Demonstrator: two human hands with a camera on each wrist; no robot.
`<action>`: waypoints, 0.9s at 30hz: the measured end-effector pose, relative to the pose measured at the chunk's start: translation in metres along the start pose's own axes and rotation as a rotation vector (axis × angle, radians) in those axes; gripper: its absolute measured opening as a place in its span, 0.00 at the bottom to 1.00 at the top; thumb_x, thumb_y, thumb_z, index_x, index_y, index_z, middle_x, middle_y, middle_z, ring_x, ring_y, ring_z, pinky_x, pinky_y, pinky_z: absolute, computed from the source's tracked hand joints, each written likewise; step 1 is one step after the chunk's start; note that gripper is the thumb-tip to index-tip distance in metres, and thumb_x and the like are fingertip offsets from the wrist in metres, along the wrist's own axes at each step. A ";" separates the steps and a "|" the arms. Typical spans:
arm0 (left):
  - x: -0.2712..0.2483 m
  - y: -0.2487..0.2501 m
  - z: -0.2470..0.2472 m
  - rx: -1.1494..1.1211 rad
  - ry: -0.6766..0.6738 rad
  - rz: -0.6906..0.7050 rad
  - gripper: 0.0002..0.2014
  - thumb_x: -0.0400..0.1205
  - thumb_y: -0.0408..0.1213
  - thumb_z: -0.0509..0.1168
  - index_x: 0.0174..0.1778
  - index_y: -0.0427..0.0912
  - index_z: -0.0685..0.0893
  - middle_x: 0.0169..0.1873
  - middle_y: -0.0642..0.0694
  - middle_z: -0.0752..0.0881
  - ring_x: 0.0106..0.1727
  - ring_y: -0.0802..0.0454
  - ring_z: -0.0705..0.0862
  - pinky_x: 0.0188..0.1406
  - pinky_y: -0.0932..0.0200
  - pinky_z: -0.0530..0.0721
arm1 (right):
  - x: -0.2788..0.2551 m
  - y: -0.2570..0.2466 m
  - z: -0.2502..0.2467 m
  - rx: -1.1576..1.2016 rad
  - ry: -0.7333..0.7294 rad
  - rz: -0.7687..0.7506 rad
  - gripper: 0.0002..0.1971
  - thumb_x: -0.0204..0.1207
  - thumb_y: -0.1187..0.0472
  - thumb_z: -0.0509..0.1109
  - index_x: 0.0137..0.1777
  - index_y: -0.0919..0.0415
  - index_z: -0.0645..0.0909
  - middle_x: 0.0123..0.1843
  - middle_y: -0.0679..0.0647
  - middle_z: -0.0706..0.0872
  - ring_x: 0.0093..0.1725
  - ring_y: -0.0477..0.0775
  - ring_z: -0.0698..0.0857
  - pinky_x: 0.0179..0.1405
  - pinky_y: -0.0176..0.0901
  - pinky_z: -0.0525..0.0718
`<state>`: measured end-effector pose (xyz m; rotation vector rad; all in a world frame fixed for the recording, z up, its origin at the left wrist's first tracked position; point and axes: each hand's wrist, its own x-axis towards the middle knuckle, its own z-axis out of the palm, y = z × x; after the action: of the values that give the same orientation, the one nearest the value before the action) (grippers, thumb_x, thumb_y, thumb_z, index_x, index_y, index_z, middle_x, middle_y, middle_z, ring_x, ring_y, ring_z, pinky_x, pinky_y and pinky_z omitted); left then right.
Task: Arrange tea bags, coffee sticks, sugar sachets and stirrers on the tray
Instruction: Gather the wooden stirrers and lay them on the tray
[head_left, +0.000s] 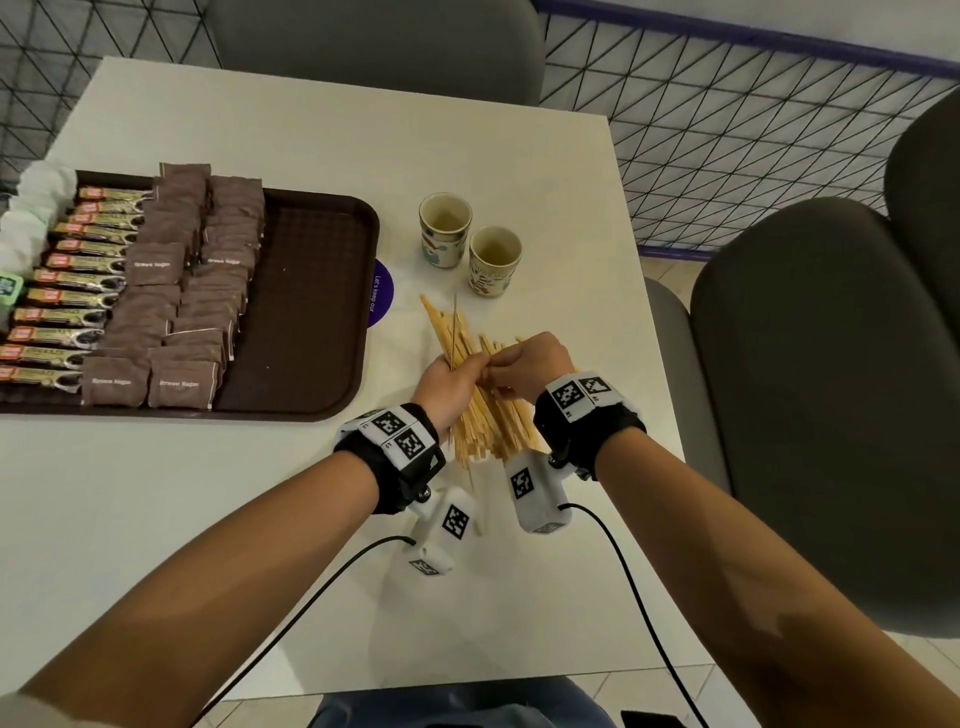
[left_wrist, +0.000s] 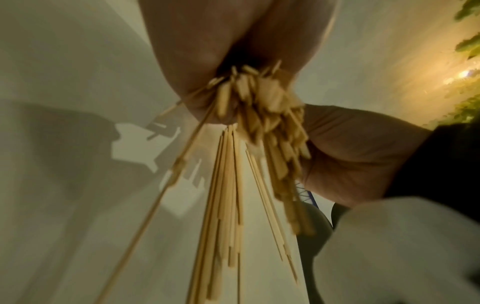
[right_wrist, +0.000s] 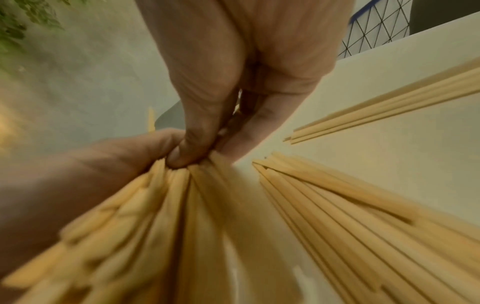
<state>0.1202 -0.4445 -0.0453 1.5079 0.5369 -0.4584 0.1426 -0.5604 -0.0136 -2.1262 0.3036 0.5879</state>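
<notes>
The left hand (head_left: 451, 384) has its fingers curled round a thick bundle of wooden stirrers (head_left: 485, 415), gripping it near the middle so the sticks splay out at both ends. The right hand (head_left: 524, 366) meets it from the other side, thumb and fingertips (right_wrist: 182, 154) pinching into the same bundle. Exactly which sticks the right fingers hold is hard to say, since the two hands overlap and both wrist views are blurred up close. The stirrers are pale, thin, flat strips, uneven in how far they poke out. One sticks up alone above the left hand. More loose ones (right_wrist: 363, 216) lie flat on the white table (head_left: 260, 519) under and beside the hands, partly hidden by the wrists.

Just beyond the hands stand two patterned paper cups (head_left: 470, 244). To the left sits the brown tray (head_left: 311, 291), its near-left part cut off by the picture edge. On it lie two overlapping columns of brown sugar sachets (head_left: 192, 291), then a column of coffee sticks (head_left: 72, 291) further left. White packets (head_left: 39, 197) at the tray's far left edge are too washed out to identify. The right part of the tray is bare.
</notes>
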 end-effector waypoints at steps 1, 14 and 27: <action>-0.001 0.002 -0.001 -0.004 0.004 -0.002 0.25 0.76 0.50 0.65 0.64 0.36 0.80 0.57 0.39 0.86 0.60 0.42 0.84 0.66 0.43 0.80 | 0.000 -0.001 0.000 0.033 -0.004 -0.025 0.14 0.68 0.66 0.79 0.54 0.60 0.89 0.37 0.56 0.89 0.33 0.51 0.88 0.43 0.38 0.90; 0.003 0.026 -0.030 -0.005 0.111 0.057 0.09 0.79 0.40 0.64 0.47 0.40 0.84 0.38 0.47 0.85 0.45 0.46 0.85 0.48 0.51 0.82 | 0.006 -0.015 0.010 0.076 -0.098 -0.179 0.34 0.69 0.61 0.78 0.76 0.55 0.71 0.39 0.48 0.87 0.44 0.53 0.89 0.54 0.52 0.88; 0.014 0.052 -0.070 -0.391 0.279 0.100 0.04 0.82 0.33 0.62 0.50 0.38 0.79 0.31 0.49 0.81 0.30 0.54 0.80 0.26 0.65 0.78 | -0.002 -0.025 0.029 0.362 -0.508 0.092 0.12 0.80 0.69 0.57 0.62 0.62 0.73 0.49 0.63 0.87 0.43 0.55 0.85 0.47 0.46 0.83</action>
<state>0.1587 -0.3726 -0.0109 1.2179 0.7197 -0.0561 0.1429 -0.5225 -0.0099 -1.5607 0.2026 1.0171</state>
